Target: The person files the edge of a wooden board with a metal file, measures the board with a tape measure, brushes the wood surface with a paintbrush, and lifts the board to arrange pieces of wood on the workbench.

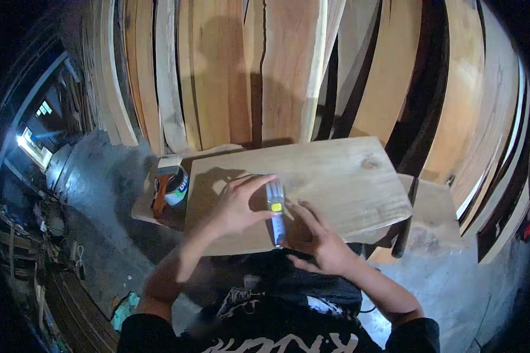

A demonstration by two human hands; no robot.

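A narrow silver and blue tool (278, 226) with a bright yellow spot lies lengthwise over a pale wooden board (347, 176); I cannot make out its exact kind. My left hand (238, 203) pinches its upper half, with the index finger at the top end and the thumb near the yellow spot. To the right of the tool, my right hand (327, 247) has its fingers apart. One of its fingertips is close to the tool's lower end, and whether it touches is unclear.
Left of the board stands a can (178, 187) with a brown-handled brush (161, 197) against it. A dark bar (405, 226) leans at the board's right edge. Tall planks (288, 70) line the wall behind. Timber (79, 306) lies on the floor at lower left.
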